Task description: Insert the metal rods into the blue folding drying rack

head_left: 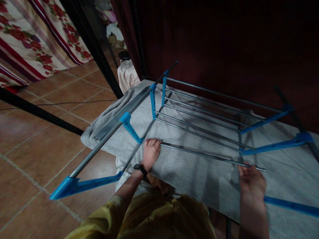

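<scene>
Your left hand (151, 153) is closed over the left end of a single grey rod (199, 153), knuckles up; that end is hidden under your fingers, so can't tell whether it's seated. Your right hand (253, 181) grips the same rod near its other end, palm side showing, fingertips curled onto it. The rod's right tip pokes out past that hand, free, between two blue brackets on that side. Rod runs across in front of you, above the grey blanket (179, 166).

You've got a dark watch (140, 169) on the left wrist, yellow sleeve (107, 212) behind it.

Just beside your left hand: lower end of a blue bracket (132, 128), on the left side of the rack (199, 116). The rack lies on the blanket ahead of you, several parallel rods already spanning its left and right brackets. Another blue bracket (294, 206) sits just right of your right wrist.

Left of the rack's left side tube, a bundle of rods (122, 113) lies on the blanket, by a fold.

Further out: black metal post (99, 56) at left, tiled floor (62, 132) with a thin cable (74, 102) across it, floral curtain (45, 39) upper left, dark red hanging (224, 43) behind the rack.
</scene>
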Demonstrator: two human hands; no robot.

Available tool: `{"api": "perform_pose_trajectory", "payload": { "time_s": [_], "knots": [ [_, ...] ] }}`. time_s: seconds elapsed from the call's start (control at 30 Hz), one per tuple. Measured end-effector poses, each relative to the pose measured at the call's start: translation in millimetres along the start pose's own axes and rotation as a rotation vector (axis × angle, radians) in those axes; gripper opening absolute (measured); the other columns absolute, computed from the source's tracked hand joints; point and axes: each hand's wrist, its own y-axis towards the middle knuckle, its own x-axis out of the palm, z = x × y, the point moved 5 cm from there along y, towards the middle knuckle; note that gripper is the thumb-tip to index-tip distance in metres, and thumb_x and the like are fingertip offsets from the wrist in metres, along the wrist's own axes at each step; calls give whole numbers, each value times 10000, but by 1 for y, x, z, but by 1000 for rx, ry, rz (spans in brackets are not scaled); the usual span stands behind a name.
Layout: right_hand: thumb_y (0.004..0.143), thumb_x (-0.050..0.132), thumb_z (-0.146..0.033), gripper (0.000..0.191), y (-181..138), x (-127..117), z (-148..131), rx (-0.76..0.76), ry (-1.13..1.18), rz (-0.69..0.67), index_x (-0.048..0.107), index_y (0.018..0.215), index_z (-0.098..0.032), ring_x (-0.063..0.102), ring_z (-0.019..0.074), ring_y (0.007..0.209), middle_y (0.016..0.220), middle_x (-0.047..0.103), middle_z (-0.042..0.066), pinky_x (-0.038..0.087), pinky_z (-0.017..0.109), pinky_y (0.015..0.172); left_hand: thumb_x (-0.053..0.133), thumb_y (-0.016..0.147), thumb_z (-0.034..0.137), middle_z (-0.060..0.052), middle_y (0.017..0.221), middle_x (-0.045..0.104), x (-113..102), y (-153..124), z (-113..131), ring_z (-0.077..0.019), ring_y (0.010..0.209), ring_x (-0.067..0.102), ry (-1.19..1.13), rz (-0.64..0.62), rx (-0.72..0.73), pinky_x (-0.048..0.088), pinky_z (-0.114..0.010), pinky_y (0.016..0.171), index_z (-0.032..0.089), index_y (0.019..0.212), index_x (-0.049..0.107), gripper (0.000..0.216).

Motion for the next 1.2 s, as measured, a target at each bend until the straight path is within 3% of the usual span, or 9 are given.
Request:
{"api": "perform_pose_trajectory", "payload": {
  "time_s": [0.1, 0.2, 0.33, 0.5, 0.67, 0.8, 0.9, 1.03, 1.2],
  "knots": [
    [656, 692, -49, 495, -5, 3, -3, -42, 33, 94, 503, 1041, -298, 666, 124, 667, 834, 658, -78, 665, 337, 679, 561, 960, 175, -101, 1153, 732, -6, 5, -10, -303, 1166, 627, -10, 78, -97, 382, -549, 1147, 229, 1090, 739, 227],
    [669, 729, -80, 676, -6, 10, -5, -65, 10, 52, 435, 1212, -356, 662, 111, 660, 900, 666, -95, 660, 315, 684, 567, 934, 156, -106, 1184, 714, -6, 8, -16, -316, 1226, 611, -61, 113, -154, 366, -590, 1181, 228, 1082, 735, 236],
    [691, 762, -133, 612, -4, 13, -10, -77, -19, 18, 478, 1188, -350, 669, 118, 676, 897, 659, -94, 659, 311, 679, 559, 890, 118, -131, 1299, 634, -1, 9, -20, -295, 1263, 607, -236, 153, -220, 506, -483, 1103, 215, 1094, 716, 275],
    [724, 688, -134, 424, 0, 6, -15, -62, 14, 63, 576, 1088, -322, 681, 159, 658, 863, 697, -32, 652, 344, 592, 614, 843, 135, -145, 1447, 495, 0, 12, -29, -328, 1386, 528, -394, 259, -386, 479, -500, 1152, 230, 1142, 687, 322],
    [727, 693, -154, 346, 3, 2, -16, -59, 26, 82, 612, 1038, -283, 706, 193, 673, 791, 700, -15, 650, 378, 601, 682, 745, 127, -117, 1231, 627, 7, 16, -41, -302, 1230, 618, -691, 331, -615, 499, -462, 1090, 221, 958, 705, 234],
    [740, 715, -170, 334, 1, 0, -15, -62, 4, 74, 608, 1039, -271, 692, 181, 638, 790, 702, -14, 646, 352, 610, 717, 692, 96, -68, 922, 712, 20, 18, -42, -215, 935, 693, -1257, 357, -865, 534, -391, 969, 188, 969, 685, 293],
    [742, 708, -151, 310, 1, -3, -16, -72, -31, 84, 597, 1016, -246, 677, 166, 608, 749, 688, -21, 642, 320, 608, 701, 703, 50, -36, 905, 705, 22, 20, -38, -164, 865, 713, -1535, 436, -991, 542, -340, 915, 191, 993, 641, 328],
    [756, 666, -110, 275, 4, -8, -16, -78, -36, 100, 583, 987, -233, 680, 161, 616, 712, 652, -51, 651, 317, 611, 658, 755, 5, -5, 952, 678, 15, 25, -37, -141, 859, 730, -1573, 514, -994, 565, -324, 887, 211, 1014, 605, 335],
    [756, 781, -181, 402, 8, -14, -12, -74, 11, 111, 570, 1084, -273, 660, 128, 587, 765, 640, -92, 664, 334, 621, 707, 789, 14, -17, 916, 685, 13, 31, -35, -140, 815, 726, -1575, 481, -998, 579, -283, 789, 194, 1026, 628, 308]
  ]
}}
